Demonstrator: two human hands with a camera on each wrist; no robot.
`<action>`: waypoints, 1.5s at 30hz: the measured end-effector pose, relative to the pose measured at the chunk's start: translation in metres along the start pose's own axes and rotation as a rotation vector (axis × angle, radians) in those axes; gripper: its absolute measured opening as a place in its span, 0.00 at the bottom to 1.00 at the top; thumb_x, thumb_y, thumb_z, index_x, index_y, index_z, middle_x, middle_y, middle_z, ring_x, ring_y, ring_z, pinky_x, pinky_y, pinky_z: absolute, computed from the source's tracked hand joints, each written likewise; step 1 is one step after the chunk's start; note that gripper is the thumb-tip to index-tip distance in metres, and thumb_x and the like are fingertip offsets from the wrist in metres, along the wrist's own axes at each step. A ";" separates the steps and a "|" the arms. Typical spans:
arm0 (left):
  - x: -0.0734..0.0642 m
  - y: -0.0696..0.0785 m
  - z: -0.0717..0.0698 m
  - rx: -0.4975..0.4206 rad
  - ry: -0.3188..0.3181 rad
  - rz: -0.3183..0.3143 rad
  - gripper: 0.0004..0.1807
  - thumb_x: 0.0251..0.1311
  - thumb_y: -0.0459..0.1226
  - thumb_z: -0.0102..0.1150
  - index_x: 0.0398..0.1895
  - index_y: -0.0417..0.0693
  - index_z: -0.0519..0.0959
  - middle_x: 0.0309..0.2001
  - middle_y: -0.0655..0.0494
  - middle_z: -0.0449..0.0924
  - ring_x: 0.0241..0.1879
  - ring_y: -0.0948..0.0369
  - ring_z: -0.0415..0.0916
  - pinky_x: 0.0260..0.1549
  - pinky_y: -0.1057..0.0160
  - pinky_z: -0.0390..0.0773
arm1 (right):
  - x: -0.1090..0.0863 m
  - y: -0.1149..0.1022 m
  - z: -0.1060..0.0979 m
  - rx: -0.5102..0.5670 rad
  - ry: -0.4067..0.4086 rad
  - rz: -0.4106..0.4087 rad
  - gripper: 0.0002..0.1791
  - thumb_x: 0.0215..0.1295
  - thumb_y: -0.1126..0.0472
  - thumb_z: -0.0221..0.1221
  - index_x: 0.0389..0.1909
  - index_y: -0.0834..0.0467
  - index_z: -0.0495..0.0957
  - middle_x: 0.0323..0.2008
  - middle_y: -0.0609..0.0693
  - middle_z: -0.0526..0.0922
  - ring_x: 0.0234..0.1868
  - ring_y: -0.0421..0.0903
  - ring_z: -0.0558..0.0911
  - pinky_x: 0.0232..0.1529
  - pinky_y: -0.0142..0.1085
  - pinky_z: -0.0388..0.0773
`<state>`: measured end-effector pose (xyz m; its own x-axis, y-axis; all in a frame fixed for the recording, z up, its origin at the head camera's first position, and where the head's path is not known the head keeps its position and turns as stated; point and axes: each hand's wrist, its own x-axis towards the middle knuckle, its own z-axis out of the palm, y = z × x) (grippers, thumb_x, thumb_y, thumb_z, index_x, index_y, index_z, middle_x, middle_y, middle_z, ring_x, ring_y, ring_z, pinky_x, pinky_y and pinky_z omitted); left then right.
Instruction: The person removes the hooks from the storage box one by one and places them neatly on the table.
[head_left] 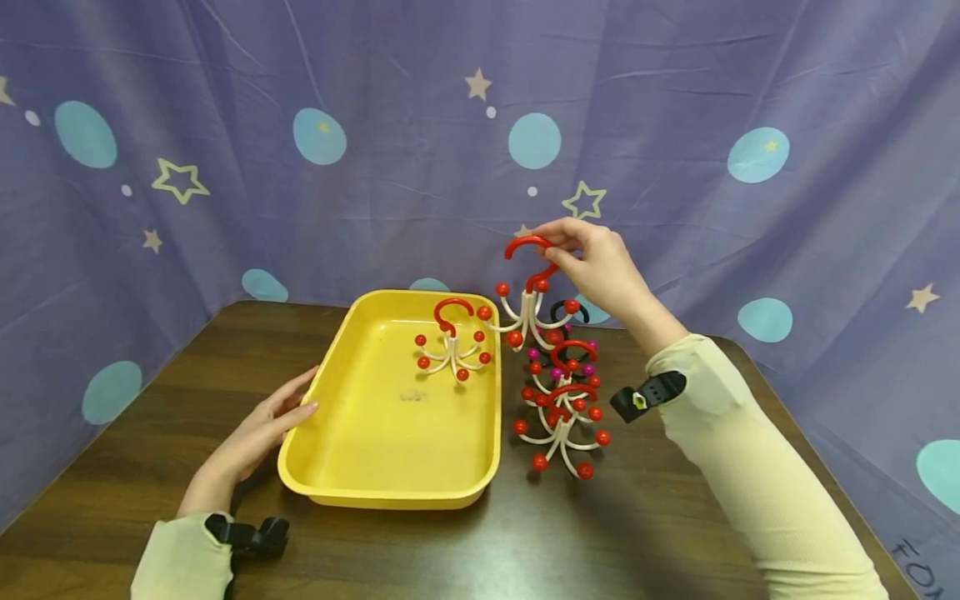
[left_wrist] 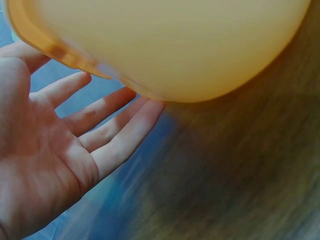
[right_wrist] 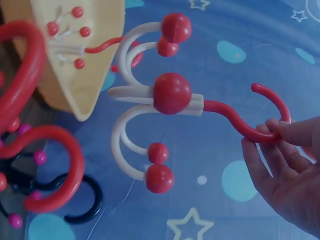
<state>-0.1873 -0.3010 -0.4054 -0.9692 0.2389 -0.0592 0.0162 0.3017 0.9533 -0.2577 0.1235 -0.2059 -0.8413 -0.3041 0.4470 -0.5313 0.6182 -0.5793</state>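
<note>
My right hand (head_left: 596,262) pinches the red hook of a white multi-arm hanger (head_left: 528,312) between thumb and fingers. The hanger dangles upright in the air beside the tray's right rim, its curved white arms tipped with red balls, as the right wrist view (right_wrist: 172,95) also shows. At the left side of the yellow tray (head_left: 390,496), my left hand (head_left: 258,433) touches the wall, thumb at the rim. Its other fingers (left_wrist: 127,132) reach out nearly straight against the outside. Another such hanger (head_left: 452,354) lies inside the tray, toward its far right.
Right of the tray, several hangers stand bunched on the brown table (head_left: 480,558), the nearest a white and red one (head_left: 562,433). A black hanger (head_left: 573,312) with magenta balls is at their back. Behind the table hangs a purple curtain (head_left: 405,200) with stars and dots.
</note>
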 end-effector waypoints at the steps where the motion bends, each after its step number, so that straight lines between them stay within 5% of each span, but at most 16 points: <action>1: 0.000 0.000 0.000 -0.001 0.001 0.001 0.35 0.66 0.44 0.45 0.72 0.56 0.43 0.67 0.35 0.48 0.46 0.72 0.69 0.42 0.58 0.75 | 0.000 0.002 -0.001 -0.008 0.009 0.008 0.13 0.63 0.62 0.55 0.49 0.52 0.77 0.41 0.49 0.83 0.41 0.43 0.80 0.39 0.39 0.75; 27: -0.001 0.001 0.001 0.007 -0.004 -0.005 0.34 0.67 0.44 0.44 0.72 0.56 0.43 0.67 0.36 0.47 0.46 0.73 0.69 0.42 0.58 0.75 | -0.014 0.066 -0.041 -0.118 0.202 0.125 0.13 0.64 0.63 0.54 0.48 0.57 0.77 0.41 0.57 0.82 0.43 0.49 0.80 0.39 0.34 0.68; 37: -0.002 0.000 0.002 -0.003 0.006 -0.006 0.34 0.67 0.44 0.44 0.72 0.57 0.43 0.67 0.35 0.48 0.47 0.71 0.70 0.42 0.58 0.75 | -0.023 0.077 -0.052 -0.144 0.226 0.154 0.13 0.64 0.62 0.53 0.49 0.56 0.77 0.41 0.56 0.82 0.43 0.48 0.79 0.38 0.29 0.68; 45: 0.000 0.000 0.001 -0.017 -0.003 -0.001 0.34 0.67 0.44 0.44 0.72 0.57 0.43 0.66 0.35 0.48 0.46 0.70 0.71 0.40 0.60 0.75 | -0.031 0.090 -0.057 -0.178 0.239 0.192 0.14 0.64 0.62 0.53 0.49 0.56 0.77 0.42 0.57 0.82 0.43 0.50 0.79 0.40 0.34 0.66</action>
<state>-0.1865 -0.2997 -0.4058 -0.9685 0.2415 -0.0607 0.0114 0.2864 0.9581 -0.2736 0.2292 -0.2331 -0.8657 -0.0047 0.5005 -0.3222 0.7705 -0.5500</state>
